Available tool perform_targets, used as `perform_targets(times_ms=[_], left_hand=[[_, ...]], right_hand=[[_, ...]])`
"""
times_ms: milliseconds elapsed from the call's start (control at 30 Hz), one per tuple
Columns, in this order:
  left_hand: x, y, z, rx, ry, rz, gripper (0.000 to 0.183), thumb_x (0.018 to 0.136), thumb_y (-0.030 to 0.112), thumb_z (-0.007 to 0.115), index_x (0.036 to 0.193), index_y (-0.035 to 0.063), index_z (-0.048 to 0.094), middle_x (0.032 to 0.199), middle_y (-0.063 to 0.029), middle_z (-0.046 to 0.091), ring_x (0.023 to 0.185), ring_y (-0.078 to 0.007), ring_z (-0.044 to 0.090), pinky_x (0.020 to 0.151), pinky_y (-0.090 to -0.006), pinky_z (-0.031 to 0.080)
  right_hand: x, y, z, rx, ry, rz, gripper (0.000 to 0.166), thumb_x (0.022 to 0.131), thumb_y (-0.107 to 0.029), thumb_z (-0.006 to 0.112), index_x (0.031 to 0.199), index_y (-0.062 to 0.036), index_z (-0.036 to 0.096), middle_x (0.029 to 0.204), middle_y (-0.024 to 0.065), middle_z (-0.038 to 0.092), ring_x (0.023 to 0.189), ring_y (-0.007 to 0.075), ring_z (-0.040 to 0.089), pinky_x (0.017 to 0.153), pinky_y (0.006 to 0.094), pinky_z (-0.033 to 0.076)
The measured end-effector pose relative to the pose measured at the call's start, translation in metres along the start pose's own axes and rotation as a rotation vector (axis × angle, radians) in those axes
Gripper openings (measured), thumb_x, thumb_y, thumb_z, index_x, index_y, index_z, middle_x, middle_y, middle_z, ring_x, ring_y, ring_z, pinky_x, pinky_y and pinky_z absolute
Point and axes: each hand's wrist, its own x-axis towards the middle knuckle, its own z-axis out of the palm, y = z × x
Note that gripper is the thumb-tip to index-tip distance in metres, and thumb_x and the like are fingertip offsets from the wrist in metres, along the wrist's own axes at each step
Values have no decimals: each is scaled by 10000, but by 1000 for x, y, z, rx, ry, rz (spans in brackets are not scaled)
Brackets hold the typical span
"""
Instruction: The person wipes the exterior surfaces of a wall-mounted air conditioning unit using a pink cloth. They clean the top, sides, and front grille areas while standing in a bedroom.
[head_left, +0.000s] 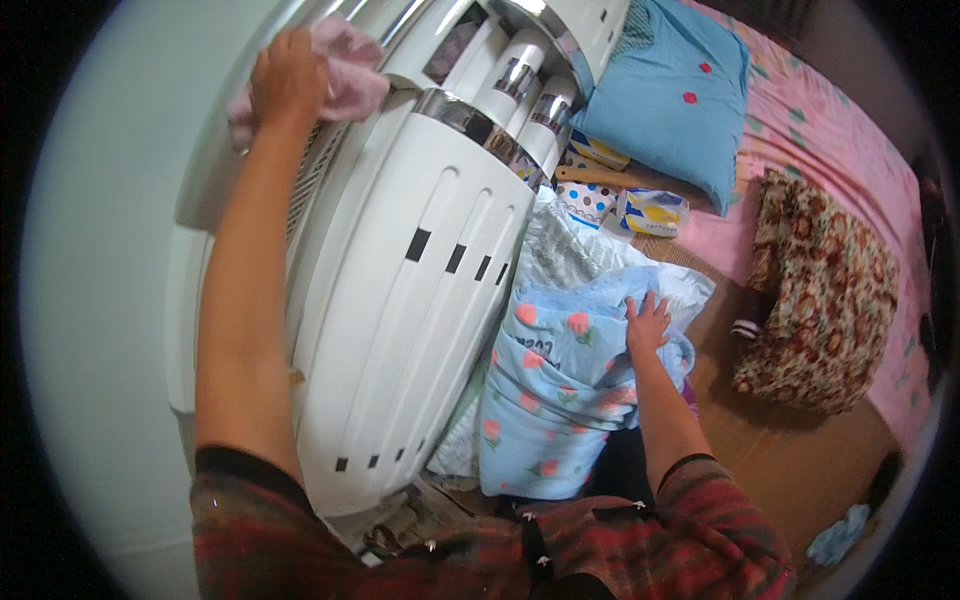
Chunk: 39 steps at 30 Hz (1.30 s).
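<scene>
At the upper left, my left hand (291, 75) is closed on a pink cloth (349, 71) at the top of a white headboard-like panel (375, 300) with chrome bands and dark rectangular marks. The cloth spreads out on both sides of my fingers. Lower right of centre, my right hand (648, 324) rests with fingers spread on a folded light-blue quilt (555, 367) printed with pink flowers, holding nothing. A shiny pale sheet (570, 251) lies under the quilt's far edge.
Beyond the quilt are tissue packs (652, 212), a wooden stick (600, 178) and a blue pillow (667, 97). A brown floral bundle (825, 300) lies on the pink bedding (862, 157) at right. A pale wall (112, 262) borders the panel at left.
</scene>
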Motion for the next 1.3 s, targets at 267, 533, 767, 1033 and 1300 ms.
perform_targets(times_ms=[267, 533, 767, 1033, 1300], left_hand=[[-151, 102, 30, -688, -142, 34, 382, 792, 48, 613, 1173, 59, 613, 1271, -163, 568, 1177, -372, 526, 1014, -456, 402], [-170, 140, 27, -351, -440, 377, 634, 629, 138, 801, 1237, 170, 624, 1495, -95, 412, 1413, -399, 292, 1102, -681, 179], [-158, 200, 82, -436, -270, 487, 507, 670, 178, 775, 1143, 69, 628, 1471, -144, 426, 1389, -383, 332, 1114, -626, 225], [-233, 293, 141, -146, -414, 707, 500, 835, 215, 564, 1278, -17, 566, 1490, -203, 391, 1420, -396, 267, 1181, -533, 152], [-277, 291, 117, -6, -730, 941, 611, 900, 196, 420, 1435, -92, 365, 1508, -225, 366, 1449, -365, 231, 1192, -535, 76]], right_hand=[[16, 12, 74, -161, 547, -99, 563, 887, -372, 617, 1420, -292, 455, 1529, 56, 360, 1385, 317, 348, 1106, 623, 214], [34, 22, 105, -163, 662, -97, 606, 824, -370, 668, 1391, -316, 461, 1515, 29, 367, 1381, 284, 360, 1115, 600, 208], [38, 26, 105, -117, 674, -116, 621, 793, -360, 691, 1371, -314, 466, 1497, 18, 383, 1369, 261, 376, 1095, 612, 234], [40, 27, 110, -113, 716, -128, 615, 788, -353, 690, 1361, -313, 467, 1483, 6, 396, 1361, 254, 388, 1091, 612, 247], [41, 26, 110, -127, 725, -135, 613, 766, -349, 706, 1333, -288, 480, 1474, 36, 407, 1354, 276, 393, 1101, 600, 241]])
